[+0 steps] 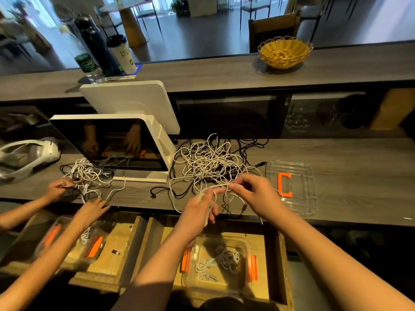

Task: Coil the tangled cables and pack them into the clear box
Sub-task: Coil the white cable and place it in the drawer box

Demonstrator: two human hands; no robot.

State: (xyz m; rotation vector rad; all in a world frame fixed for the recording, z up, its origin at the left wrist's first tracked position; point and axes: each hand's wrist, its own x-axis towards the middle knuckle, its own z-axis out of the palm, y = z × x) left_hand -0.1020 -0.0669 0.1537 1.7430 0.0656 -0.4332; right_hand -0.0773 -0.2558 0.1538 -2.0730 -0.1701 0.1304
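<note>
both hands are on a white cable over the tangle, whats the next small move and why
Probably wrap one more loop round the left hand. It already holds a few white loops, while the right hand pinches the same white cable where it still trails into the tangled pile. Pull slack gently first, since black leads cross it. The clear box below already holds coils.

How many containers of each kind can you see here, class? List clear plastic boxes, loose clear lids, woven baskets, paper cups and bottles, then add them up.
Clear plastic boxes: 2, one in each open drawer
Loose clear lids: 1, on the counter
Woven baskets: 1, yellow
Paper cups: 1
Bottles: 2, one dark, one clear
Total: 7
</note>
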